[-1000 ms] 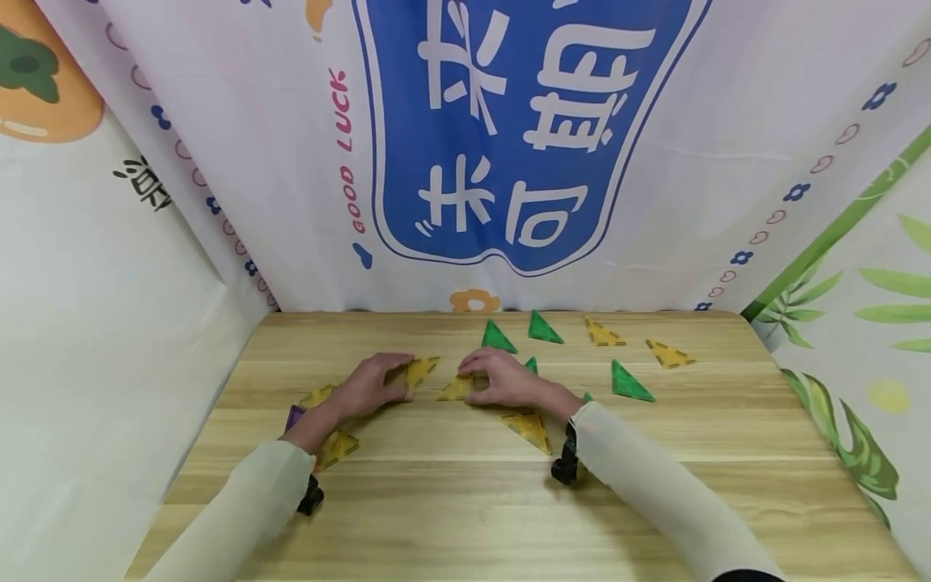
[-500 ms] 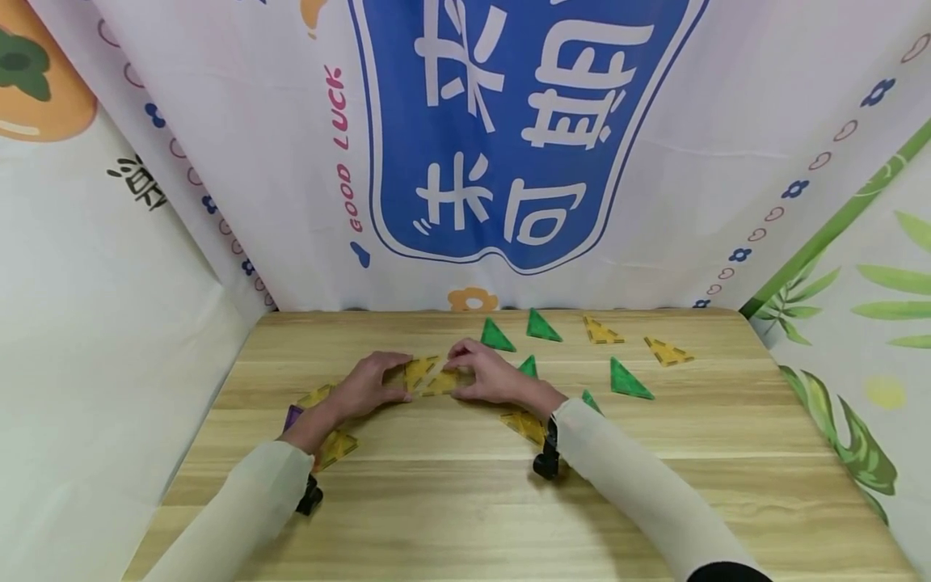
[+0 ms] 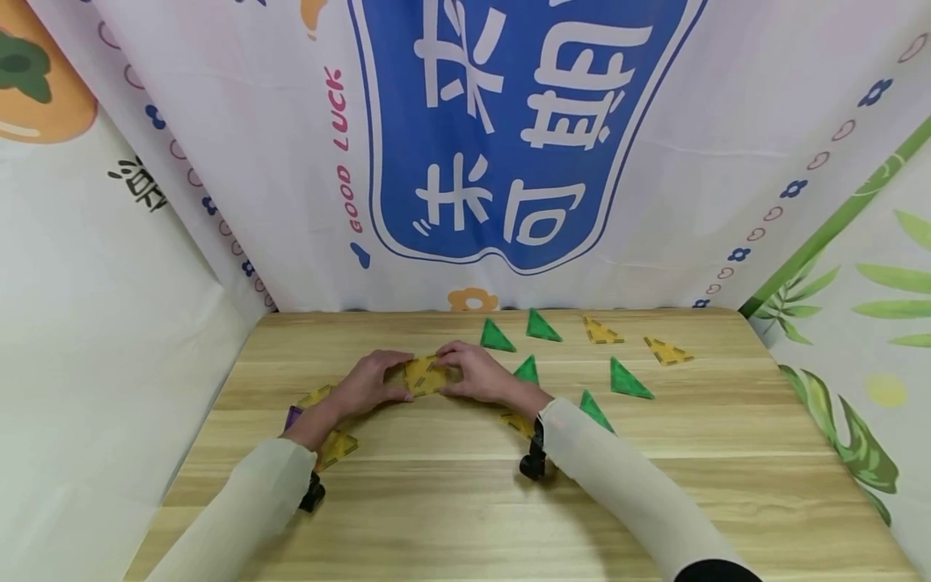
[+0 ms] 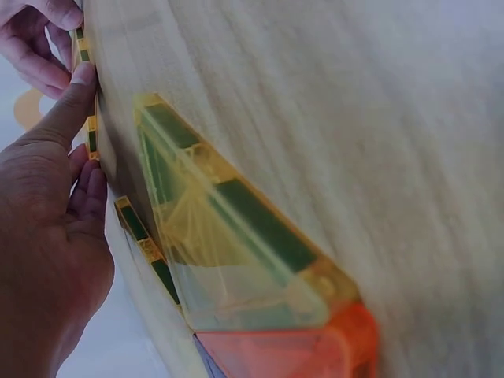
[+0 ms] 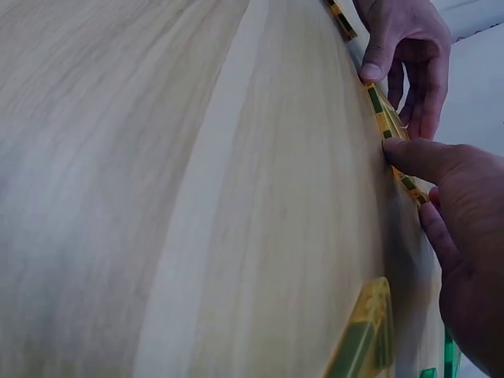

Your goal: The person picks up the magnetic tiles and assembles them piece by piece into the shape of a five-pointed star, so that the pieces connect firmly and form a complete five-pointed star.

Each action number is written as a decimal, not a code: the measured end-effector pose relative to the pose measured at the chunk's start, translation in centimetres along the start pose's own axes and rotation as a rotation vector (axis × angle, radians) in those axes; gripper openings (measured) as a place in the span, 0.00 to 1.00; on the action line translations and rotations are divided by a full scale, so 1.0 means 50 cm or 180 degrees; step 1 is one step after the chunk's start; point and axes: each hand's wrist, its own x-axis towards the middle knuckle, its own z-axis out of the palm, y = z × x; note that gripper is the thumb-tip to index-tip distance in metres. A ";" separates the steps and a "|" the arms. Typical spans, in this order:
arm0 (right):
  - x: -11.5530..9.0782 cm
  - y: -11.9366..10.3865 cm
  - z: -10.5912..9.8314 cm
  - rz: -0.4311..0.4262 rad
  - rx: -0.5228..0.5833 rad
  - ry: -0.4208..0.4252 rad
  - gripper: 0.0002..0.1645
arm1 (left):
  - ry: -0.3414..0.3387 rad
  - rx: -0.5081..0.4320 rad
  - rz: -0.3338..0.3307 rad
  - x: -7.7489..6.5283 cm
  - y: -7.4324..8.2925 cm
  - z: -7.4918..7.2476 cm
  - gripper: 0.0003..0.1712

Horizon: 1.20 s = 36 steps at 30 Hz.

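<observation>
Two translucent yellow triangular magnetic tiles (image 3: 424,375) meet along their long edges and form a square between my hands. My left hand (image 3: 369,386) pinches the left tile by its outer side, thumb toward the near edge. From the other side my right hand (image 3: 482,375) grips the right tile between thumb and fingers. In the right wrist view, the yellow tile edges (image 5: 384,122) run in a line between both thumbs. Beside my left wrist lies a joined group with a yellow tile (image 3: 339,447), a purple tile (image 3: 292,417) and a red-orange tile (image 4: 276,354), partly hidden by the forearm.
Several green triangular tiles (image 3: 629,380) lie scattered right of my right hand. Two yellow triangles (image 3: 667,352) lie at the back right of the wooden table (image 3: 436,517). Another yellow tile (image 3: 516,423) is partly covered by my right wrist. A printed cloth (image 3: 291,202) hangs behind.
My right hand has moved left with its yellow triangle, closing the gap to the one in my left hand, and the two now form a square. The left hand stays in place.
</observation>
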 end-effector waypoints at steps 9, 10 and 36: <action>-0.026 0.003 -0.012 0.0000 0.0151 0.0036 0.32 | 0.0098 0.0145 0.0064 -0.011 0.011 -0.003 0.46; -0.034 0.004 -0.017 0.0005 0.0185 0.0048 0.32 | 0.0118 0.0183 0.0072 -0.014 0.015 -0.001 0.46; -0.336 0.063 -0.191 0.0058 -0.0160 -0.0023 0.26 | -0.0690 0.0271 0.0985 0.034 0.211 0.111 0.40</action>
